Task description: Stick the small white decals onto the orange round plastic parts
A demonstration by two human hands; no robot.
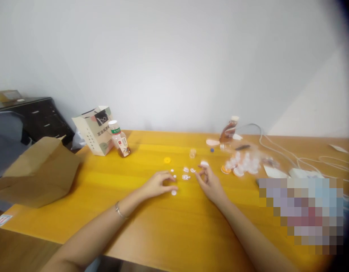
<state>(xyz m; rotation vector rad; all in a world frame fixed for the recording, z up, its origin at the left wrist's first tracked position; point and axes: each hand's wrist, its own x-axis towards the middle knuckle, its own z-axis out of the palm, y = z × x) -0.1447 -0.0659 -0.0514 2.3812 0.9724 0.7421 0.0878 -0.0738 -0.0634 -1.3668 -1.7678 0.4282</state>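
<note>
My left hand (160, 184) hovers low over the yellow-brown table, thumb and fingers apart with nothing seen between them. Beside its fingertips are several small white round pieces, with a larger white disc (174, 192) just under the thumb. My right hand (210, 184) has its fingers loosely bent, the thumb apart from the index finger. A white round piece (204, 164) shows right behind its fingertips; whether they touch is blurred. Between the hands lie a white piece with dark spots (186, 177) and two smaller patterned pieces (186, 169). Farther back is a yellow disc (167, 160).
A paper gift bag (96, 132) and a labelled bottle (119, 139) stand back left, near a brown paper bag (41, 170). At the right are a brown drink bottle (228, 130), a cluster of clear plastic pieces (243, 164), a blue cap (212, 150) and white cables (279, 151).
</note>
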